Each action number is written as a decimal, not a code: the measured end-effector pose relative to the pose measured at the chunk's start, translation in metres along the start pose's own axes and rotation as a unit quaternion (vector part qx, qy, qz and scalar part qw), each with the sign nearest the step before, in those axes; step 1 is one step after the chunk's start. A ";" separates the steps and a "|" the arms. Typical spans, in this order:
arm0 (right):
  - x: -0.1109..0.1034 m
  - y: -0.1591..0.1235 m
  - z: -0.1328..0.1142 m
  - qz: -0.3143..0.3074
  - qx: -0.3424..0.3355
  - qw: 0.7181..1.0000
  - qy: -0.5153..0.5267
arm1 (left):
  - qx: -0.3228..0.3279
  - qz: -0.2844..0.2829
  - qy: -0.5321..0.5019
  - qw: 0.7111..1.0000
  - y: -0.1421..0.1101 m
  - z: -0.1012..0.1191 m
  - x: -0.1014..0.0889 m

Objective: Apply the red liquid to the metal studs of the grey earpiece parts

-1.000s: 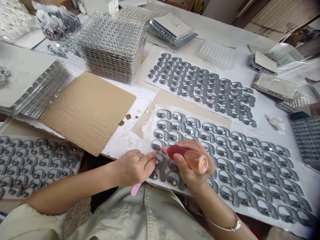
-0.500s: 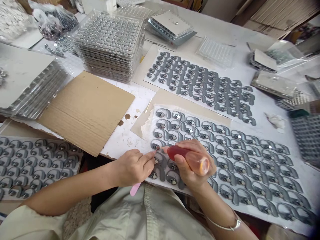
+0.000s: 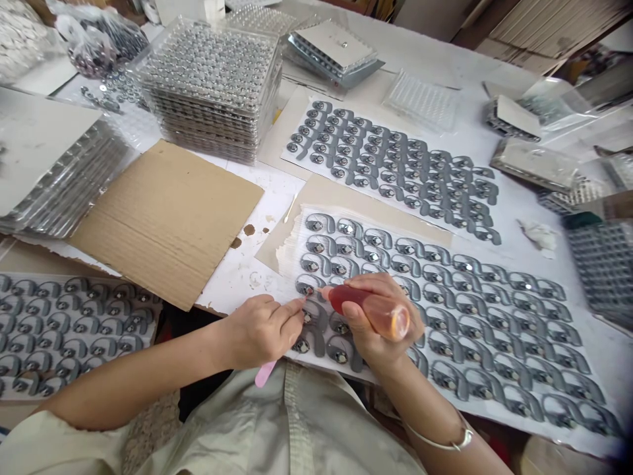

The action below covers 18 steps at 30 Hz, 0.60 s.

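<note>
My right hand [image 3: 380, 316] is wrapped round a squeeze bottle [image 3: 368, 310] of red liquid, tipped on its side with its narrow nozzle pointing left. The nozzle end is at a grey curved piece with a shiny round stone [image 3: 305, 289], in the left column of a white sheet [image 3: 289, 247] covered with rows of such pieces. My left hand [image 3: 267, 330] is closed on a pink stick [image 3: 266, 374], whose rounded end sticks out below the palm. Its fingertips are by the same piece, just left of the nozzle; the stick's other end is hard to make out.
Behind lies a second sheet of grey pieces [image 3: 390, 158]; another [image 3: 74, 323] is at lower left. Brown cardboard [image 3: 168, 218] lies left of my hands. Stacked clear trays of stones [image 3: 208, 86] stand at the back left. A cotton swab [image 3: 291, 208] lies near the front sheet.
The whole view has shifted slightly to the left. Both hands keep their grip, with the nozzle and fingertips still at the same grey piece.
</note>
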State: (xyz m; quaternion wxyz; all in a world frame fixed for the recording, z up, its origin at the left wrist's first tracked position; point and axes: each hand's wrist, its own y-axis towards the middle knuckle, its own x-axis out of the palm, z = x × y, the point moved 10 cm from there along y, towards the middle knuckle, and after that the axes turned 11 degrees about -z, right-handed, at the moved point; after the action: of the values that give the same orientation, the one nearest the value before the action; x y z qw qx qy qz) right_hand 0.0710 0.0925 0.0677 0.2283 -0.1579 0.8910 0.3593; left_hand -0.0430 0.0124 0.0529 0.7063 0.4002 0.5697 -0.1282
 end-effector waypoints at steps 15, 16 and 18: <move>-0.002 -0.001 -0.008 0.000 -0.021 0.999 -0.032 | -0.033 0.001 -0.043 0.999 -0.001 -0.008 0.003; -0.002 -0.001 -0.009 0.000 -0.024 0.999 -0.030 | -0.034 -0.001 -0.051 0.998 -0.001 -0.009 0.003; -0.003 -0.002 -0.011 0.001 -0.032 0.999 -0.027 | -0.040 -0.005 -0.069 0.997 -0.001 -0.012 0.003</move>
State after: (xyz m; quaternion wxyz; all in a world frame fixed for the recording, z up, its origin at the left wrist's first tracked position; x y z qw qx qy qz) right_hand 0.0711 0.0841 0.0748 0.2466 -0.1542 0.8730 0.3917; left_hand -0.0510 0.0213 0.0491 0.7588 0.3587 0.5263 -0.1365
